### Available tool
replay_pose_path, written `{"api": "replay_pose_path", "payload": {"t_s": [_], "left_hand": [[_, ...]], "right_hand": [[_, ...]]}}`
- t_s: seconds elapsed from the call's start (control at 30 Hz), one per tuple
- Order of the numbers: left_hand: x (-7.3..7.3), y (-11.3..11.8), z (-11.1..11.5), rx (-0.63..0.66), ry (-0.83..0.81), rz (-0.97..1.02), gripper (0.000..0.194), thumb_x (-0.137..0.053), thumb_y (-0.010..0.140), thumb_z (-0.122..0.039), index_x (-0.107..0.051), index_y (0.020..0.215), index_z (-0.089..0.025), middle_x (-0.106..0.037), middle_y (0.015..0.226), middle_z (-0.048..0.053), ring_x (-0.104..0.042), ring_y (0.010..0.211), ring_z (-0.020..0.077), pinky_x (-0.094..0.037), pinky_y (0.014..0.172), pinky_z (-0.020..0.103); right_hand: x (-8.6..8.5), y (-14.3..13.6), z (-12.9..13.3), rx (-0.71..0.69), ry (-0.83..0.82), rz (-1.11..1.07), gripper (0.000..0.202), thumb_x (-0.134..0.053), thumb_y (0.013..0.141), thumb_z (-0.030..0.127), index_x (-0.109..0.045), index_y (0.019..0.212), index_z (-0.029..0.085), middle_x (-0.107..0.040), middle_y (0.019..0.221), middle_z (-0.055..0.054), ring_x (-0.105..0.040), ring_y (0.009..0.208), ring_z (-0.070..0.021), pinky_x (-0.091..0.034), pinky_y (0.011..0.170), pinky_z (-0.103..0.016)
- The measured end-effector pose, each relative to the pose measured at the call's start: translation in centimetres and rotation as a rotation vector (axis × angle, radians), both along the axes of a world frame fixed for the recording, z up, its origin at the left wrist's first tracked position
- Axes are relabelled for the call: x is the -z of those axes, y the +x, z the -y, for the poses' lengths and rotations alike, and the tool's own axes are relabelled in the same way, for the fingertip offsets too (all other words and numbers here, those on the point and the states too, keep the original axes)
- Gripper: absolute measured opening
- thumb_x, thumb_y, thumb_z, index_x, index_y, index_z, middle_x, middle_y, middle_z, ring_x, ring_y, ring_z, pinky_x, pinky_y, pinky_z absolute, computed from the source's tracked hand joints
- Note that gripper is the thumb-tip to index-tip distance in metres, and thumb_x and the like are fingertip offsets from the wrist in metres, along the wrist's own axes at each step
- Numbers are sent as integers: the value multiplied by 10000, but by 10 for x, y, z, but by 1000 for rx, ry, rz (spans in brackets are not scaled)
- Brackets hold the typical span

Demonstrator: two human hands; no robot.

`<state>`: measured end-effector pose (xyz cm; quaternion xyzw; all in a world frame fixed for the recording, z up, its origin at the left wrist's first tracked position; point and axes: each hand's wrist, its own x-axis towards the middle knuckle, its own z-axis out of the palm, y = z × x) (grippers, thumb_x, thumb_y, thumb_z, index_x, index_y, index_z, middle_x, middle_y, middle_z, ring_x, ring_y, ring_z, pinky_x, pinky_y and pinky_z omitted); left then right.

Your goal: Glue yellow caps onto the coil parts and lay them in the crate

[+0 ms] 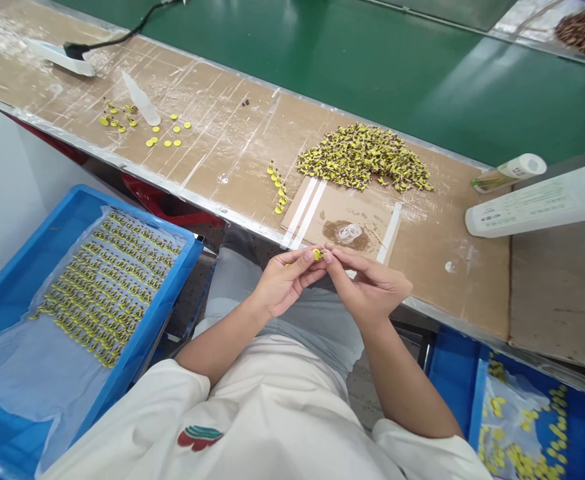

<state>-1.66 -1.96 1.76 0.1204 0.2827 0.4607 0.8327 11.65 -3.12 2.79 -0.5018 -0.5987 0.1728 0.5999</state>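
Observation:
My left hand pinches a small yellow piece between thumb and fingers, just above the table's front edge. My right hand meets it there, thumb and forefinger closed at the piece's right side; whatever they grip is too small to make out. Just beyond my hands lies a taped cardboard pad with a white glue-like blob in a brown stain. A thin stick rests beside the blob. Behind the pad is a heap of tiny yellow and dark brown pieces. A short row of yellow pieces stands left of the pad.
A white nozzle bottle lies among scattered yellow discs. At right are a large white bottle and a small canister. A blue tray with rows of yellow pieces stands lower left; yellow parts fill another blue bin lower right.

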Motion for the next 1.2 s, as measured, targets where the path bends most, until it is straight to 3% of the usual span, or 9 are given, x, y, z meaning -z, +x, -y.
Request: {"api": "replay_pose_path", "payload": {"t_s": [0.3,0.6,0.87,1.2], "left_hand": [[-3,1,3,-59,52,-100,236,-725,769,-260,-745,970,-139,-741,999,71,-693,885,126,-543,873,237],[-12,-3,12,-157,147,-303,315,-756,727,-305,-741,1014,-178,-735,1045,87,-692,973,228,-552,919,390],[-15,-14,7,-152,135,-326,393,-812,648,-323,-744,1008,-184,-753,942,87,-717,859,218,-566,880,408],[-16,-23,14,-330,262,-439,293,-782,685,-312,-760,951,-191,-698,875,28,-694,816,171,-599,841,376]], "right_hand": [[-5,0,-2,-40,-28,15,267,-762,684,90,-748,898,250,-745,897,-29,-713,813,-225,-605,779,-400],[-8,-5,0,15,-110,83,186,-782,686,186,-754,858,250,-734,771,-11,-654,606,-150,-555,566,-284],[-15,-14,-3,-24,-274,-176,158,-793,696,224,-755,849,219,-746,774,-20,-692,618,-169,-603,571,-285],[-12,-34,-10,-146,-337,-354,133,-803,683,228,-749,802,198,-739,723,-17,-685,562,-149,-618,535,-250]]}}
